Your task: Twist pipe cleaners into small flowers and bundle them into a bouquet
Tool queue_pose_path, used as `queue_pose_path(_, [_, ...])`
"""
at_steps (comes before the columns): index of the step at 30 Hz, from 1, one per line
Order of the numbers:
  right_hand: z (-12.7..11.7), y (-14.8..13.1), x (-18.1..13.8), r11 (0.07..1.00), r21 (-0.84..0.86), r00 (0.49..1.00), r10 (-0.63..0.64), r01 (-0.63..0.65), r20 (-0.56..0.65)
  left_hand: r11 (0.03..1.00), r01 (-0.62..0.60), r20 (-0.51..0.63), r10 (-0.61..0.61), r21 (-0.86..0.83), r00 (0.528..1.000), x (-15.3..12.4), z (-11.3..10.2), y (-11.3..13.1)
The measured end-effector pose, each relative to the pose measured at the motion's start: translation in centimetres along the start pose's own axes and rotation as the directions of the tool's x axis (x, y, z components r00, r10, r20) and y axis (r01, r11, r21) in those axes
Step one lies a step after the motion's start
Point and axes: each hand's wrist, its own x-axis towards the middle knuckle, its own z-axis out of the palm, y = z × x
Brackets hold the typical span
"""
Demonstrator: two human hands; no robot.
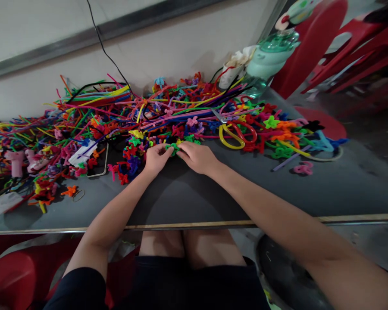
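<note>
Between my two hands is a small green pipe-cleaner flower [172, 149], held low over the table in front of the pile. My left hand [157, 161] pinches its left side with thumb and fingers. On the other side, my right hand [197, 158] closes its fingertips on the same flower. Finished-looking flowers in yellow, green, red and blue lie right behind and left of my hands, among them a dark blue one [134, 165]. Scissors with yellow and red handles [232, 137] rest on the pile to the right, blades pointing up and left.
Loose pipe cleaners [116, 101] heap along the wall across the table [181, 198]. A phone-like frame [98, 172] lies left. At the back right stand a green bottle [260, 71] and a white cup [228, 75]. Red chairs [310, 47] are beyond; a black basin [281, 271] is below.
</note>
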Motion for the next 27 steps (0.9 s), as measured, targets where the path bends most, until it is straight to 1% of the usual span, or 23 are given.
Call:
queue_pose_path(2, [0.0,-0.26,0.03,0.992,-0.12,0.999,-0.028,0.03,0.018,1.0,0.003,0.015,-0.003,-0.02,1.0,-0.08,0.1,0.01])
queue_pose_path(4, [-0.05,-0.33,0.11,0.979,-0.2,0.999,-0.049,0.051,0.013,1.0,0.006,0.026,-0.006,-0.02,1.0,-0.14,0.18,0.03])
queue_pose_path(8, [-0.43,0.04,0.21,0.957,-0.274,0.996,-0.09,0.092,0.017,1.0,0.009,0.041,-0.008,-0.016,0.999,-0.1,0.32,-0.17])
queue_pose_path(14, [-0.95,0.46,0.07,0.955,-0.276,0.994,-0.113,0.112,0.013,0.999,0.021,0.038,-0.019,-0.041,0.999,-0.18,0.34,-0.14])
queue_pose_path(20, [-0.72,0.23,0.23,0.951,-0.293,0.994,-0.11,0.1,-0.019,0.997,0.034,0.012,-0.033,-0.068,0.999,-0.54,0.3,0.2])
queue_pose_path(25, [-0.62,-0.01,0.3,0.945,-0.293,0.99,-0.138,0.143,0.039,0.998,0.038,0.004,-0.037,-0.053,0.999,-0.64,0.26,0.22])
queue_pose_path(27, [-0.63,0.1,0.13,0.951,-0.273,0.99,-0.139,0.143,0.034,0.998,0.037,0.015,-0.036,-0.045,0.999,-0.61,0.26,0.27])
